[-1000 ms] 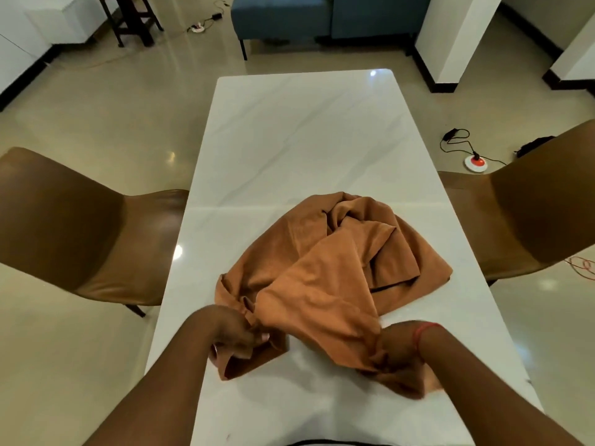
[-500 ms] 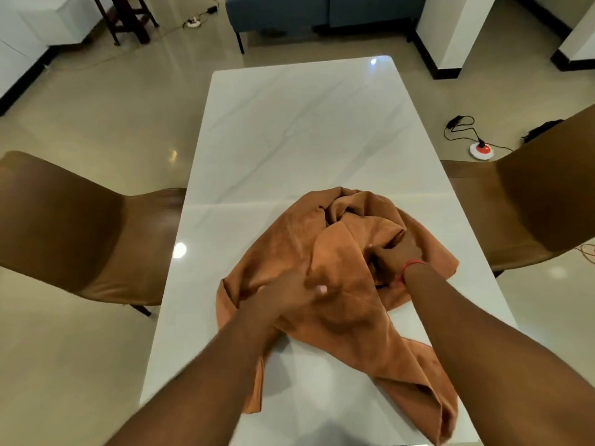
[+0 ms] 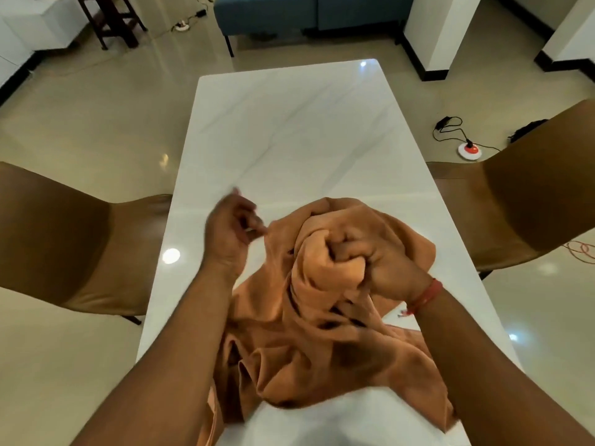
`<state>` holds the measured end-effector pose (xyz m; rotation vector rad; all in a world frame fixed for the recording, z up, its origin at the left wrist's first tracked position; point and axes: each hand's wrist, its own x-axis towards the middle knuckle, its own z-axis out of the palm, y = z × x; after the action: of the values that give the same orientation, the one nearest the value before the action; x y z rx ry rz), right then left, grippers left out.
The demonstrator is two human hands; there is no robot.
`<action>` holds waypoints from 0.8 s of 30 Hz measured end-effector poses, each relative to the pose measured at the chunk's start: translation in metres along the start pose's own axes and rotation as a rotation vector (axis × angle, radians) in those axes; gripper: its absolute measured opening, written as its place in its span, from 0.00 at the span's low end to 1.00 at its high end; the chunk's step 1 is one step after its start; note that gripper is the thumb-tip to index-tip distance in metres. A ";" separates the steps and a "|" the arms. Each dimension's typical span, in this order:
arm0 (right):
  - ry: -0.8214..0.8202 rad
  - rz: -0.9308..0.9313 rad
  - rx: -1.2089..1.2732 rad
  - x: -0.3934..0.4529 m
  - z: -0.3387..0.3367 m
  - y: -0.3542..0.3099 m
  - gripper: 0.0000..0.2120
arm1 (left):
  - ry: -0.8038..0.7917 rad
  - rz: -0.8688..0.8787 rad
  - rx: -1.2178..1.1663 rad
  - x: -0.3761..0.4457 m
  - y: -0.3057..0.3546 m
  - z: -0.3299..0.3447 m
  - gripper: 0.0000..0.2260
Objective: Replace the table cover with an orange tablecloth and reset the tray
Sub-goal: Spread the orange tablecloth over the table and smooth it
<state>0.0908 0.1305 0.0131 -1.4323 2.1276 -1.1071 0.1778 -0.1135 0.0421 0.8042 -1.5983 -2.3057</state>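
Note:
The orange tablecloth (image 3: 309, 342) is bunched and partly lifted over the near half of the white marble table (image 3: 289, 130). My right hand (image 3: 373, 262) is clenched on a thick fold of the cloth and holds it raised above the table. My left hand (image 3: 230, 233) is up beside the cloth on its left, blurred, with fingers curled; it looks as if it pinches the cloth's edge, but I cannot make that out. Part of the cloth hangs toward the near table edge. No tray is in view.
A brown chair (image 3: 64, 246) stands at the table's left side and another brown chair (image 3: 528, 204) at its right. A blue sofa (image 3: 289, 14) is beyond the far end. A cable and red-white socket (image 3: 470, 150) lie on the floor at right.
My right hand has gathered a fold of the cloth and lifted it off the table. My left hand has moved up and leftward off the heap. The cloth is more bunched and nearer.

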 end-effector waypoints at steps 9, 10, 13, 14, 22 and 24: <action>-0.388 0.670 0.025 -0.037 0.039 0.067 0.16 | -0.360 -0.069 1.473 0.038 -0.128 -0.005 0.38; -0.123 0.759 0.006 -0.038 0.039 0.081 0.18 | -0.351 -0.052 1.532 0.035 -0.137 -0.006 0.32; 0.426 1.044 0.050 -0.051 0.039 0.129 0.25 | -0.373 -0.093 1.474 0.026 -0.145 -0.007 0.21; 0.546 1.160 0.195 -0.056 0.040 0.140 0.29 | -0.464 -0.123 1.464 0.025 -0.143 -0.006 0.16; 0.717 0.892 0.944 0.002 0.011 0.096 0.13 | -0.369 -0.080 1.225 0.021 -0.127 -0.026 0.08; 0.693 0.548 0.814 0.030 -0.015 0.058 0.14 | -0.046 0.020 0.987 0.026 -0.117 -0.025 0.05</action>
<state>0.0316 0.1204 -0.0176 -0.0830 1.8408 -2.0467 0.1847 -0.1008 -0.0800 0.8728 -2.7531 -1.4096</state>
